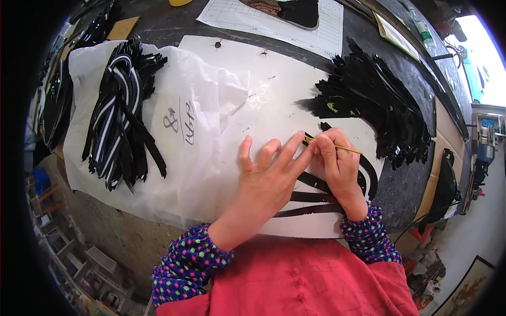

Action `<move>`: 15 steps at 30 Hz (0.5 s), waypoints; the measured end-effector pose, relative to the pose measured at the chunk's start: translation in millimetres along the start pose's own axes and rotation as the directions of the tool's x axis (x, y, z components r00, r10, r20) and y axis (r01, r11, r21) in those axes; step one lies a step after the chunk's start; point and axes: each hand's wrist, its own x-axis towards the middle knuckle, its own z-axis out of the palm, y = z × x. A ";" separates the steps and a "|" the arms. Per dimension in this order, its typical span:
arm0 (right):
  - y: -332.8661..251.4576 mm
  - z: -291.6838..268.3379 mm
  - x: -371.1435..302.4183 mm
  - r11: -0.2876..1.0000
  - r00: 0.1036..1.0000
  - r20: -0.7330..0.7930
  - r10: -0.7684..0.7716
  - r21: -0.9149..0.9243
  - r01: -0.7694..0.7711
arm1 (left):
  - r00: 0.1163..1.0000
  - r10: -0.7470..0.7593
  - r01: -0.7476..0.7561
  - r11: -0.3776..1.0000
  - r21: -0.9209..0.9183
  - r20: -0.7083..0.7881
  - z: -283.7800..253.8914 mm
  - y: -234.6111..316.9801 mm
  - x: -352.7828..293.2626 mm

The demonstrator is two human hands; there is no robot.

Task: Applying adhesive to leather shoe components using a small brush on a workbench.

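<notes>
My left hand (269,176) lies with fingers spread on the white board (284,84); its fingertips press by the end of a black strip. My right hand (337,171) is closed in a pinch round a thin yellowish stick (349,150), whose end sticks out to the right. Its working end is mostly hidden by my fingers. Several curved black strips (311,197) fan out on the board under and beside my right hand and wrist. One strip's end (325,126) shows just beyond the right fingers.
A bundle of black and white-striped strips (121,116) lies on white plastic sheeting (184,84) at left. At right is a large pile of black strips (379,105). Gridded paper (327,37) with a dark cut piece (298,11) lies at the back, and a plastic bottle (423,31) stands far right.
</notes>
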 end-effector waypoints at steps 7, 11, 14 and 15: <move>3.2 -12.1 -13.8 0.998 0.990 -0.136 -0.023 -0.064 0.015 | 0.999 -0.004 0.004 1.000 -0.012 -0.038 3.6 -0.8 -0.3; 12.0 -7.9 -17.6 0.893 0.938 -0.046 -0.344 -0.324 0.312 | 1.000 -0.013 0.011 0.993 -0.114 -0.021 -2.7 -3.1 2.3; 11.9 -6.7 -20.3 0.929 0.957 -0.075 -0.281 -0.271 0.251 | 0.999 -0.040 0.042 0.983 -0.177 0.013 -11.1 -3.4 8.8; 12.0 -5.7 -19.9 0.949 0.967 -0.086 -0.238 -0.233 0.213 | 0.997 -0.070 0.073 0.972 -0.225 0.023 -12.8 -3.9 9.2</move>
